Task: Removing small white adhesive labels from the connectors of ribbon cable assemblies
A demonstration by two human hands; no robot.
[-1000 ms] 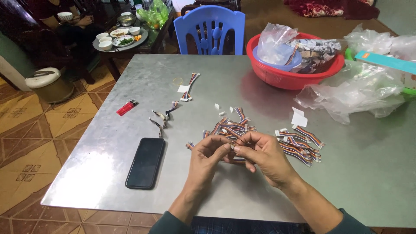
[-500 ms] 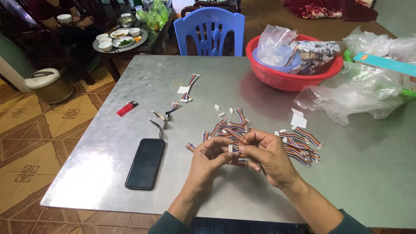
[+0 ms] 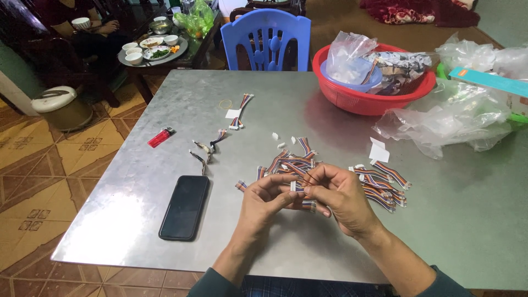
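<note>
floor: tan patterned tiles (image 3: 38,165), left
furniture: grey metal table (image 3: 467,220); blue plastic chair (image 3: 268,38) far; low dark side table (image 3: 165,58) far left

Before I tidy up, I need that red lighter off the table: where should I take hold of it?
Pinch the red lighter across its two long sides at mid-body, from above. It lies flat and slanted on the metal table, with clear space around it.

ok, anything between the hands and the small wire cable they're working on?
Nothing visible. The left hand and right hand already pinch the short multicoloured wire cable between their fingers, above the metal table. The pile of similar cables lies just behind, apart from the grip.
</note>
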